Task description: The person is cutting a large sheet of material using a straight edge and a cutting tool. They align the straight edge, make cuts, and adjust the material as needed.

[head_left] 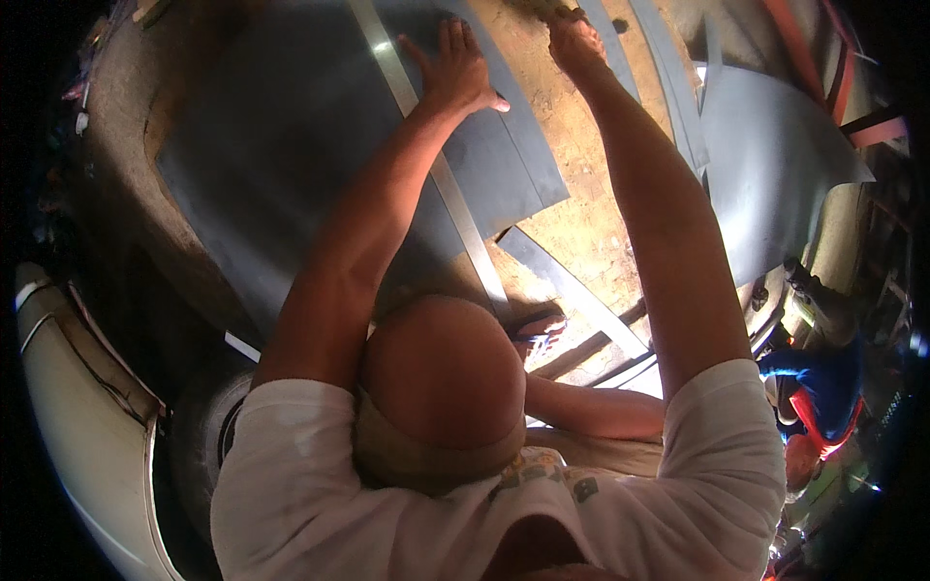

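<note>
My left hand (453, 73) lies with its fingers spread on a large dark grey sheet (300, 126). A long, shiny metal straightedge (450, 189) runs along the sheet, just to the left of that hand. A thin line marks the sheet to the right of the hand, near its edge. My right hand (578, 44) is closed at the far edge of the view, over the brown ground beside the sheet. What its fingers hold is hidden. Narrow grey strips (668, 82) lie to the right of it.
A loose strip (576, 290) lies nearer my bent knee (441, 373) and sandalled foot (541, 331). Another grey sheet (760, 165) curves at the right, by red bars (838, 87). A tyre (228, 416) and a pale vehicle panel (87, 416) stand at left. A person in blue (823, 382) is at right.
</note>
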The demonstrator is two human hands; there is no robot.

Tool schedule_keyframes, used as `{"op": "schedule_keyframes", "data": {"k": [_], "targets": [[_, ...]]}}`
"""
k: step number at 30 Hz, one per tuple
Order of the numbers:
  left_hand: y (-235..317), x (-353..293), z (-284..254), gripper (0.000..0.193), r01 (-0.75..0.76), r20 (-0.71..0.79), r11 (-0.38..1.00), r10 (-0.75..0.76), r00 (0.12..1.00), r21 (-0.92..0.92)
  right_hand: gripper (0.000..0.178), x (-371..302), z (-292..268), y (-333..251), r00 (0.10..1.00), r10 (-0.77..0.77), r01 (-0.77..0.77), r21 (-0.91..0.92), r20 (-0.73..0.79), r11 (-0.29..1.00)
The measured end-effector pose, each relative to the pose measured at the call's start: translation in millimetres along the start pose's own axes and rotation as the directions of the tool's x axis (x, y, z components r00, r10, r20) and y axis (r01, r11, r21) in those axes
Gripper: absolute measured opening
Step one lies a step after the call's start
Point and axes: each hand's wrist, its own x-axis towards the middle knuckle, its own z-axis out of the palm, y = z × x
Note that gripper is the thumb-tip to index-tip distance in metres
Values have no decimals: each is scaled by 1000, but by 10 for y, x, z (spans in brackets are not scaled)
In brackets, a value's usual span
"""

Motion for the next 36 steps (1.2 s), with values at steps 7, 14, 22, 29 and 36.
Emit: {"op": "schedule_keyframes", "data": {"k": [7,14,22,29,36], "targets": [[-9,13,-101,138,12,74,993,-20,997,117,25,-16,482,68,997,-70,73,63,-45,995],[65,55,-154,137,9,127,983,-33,991,186,28,-184,90,-110,998,70,-70,131,7,989],[261,-7,-644,102,-70,337,979,1,942,192,16,-2125,-711,-721,927,319,-142,601,-199,787],[181,75,-249,124,-10,199,992,-15,980,123,25,-2754,-417,-1098,956,215,-75,546,-197,835],[120,90,-236,123,-9,204,989,-22,979,148,23,-2836,-356,-1090,961,141,-24,436,-237,900]]}}
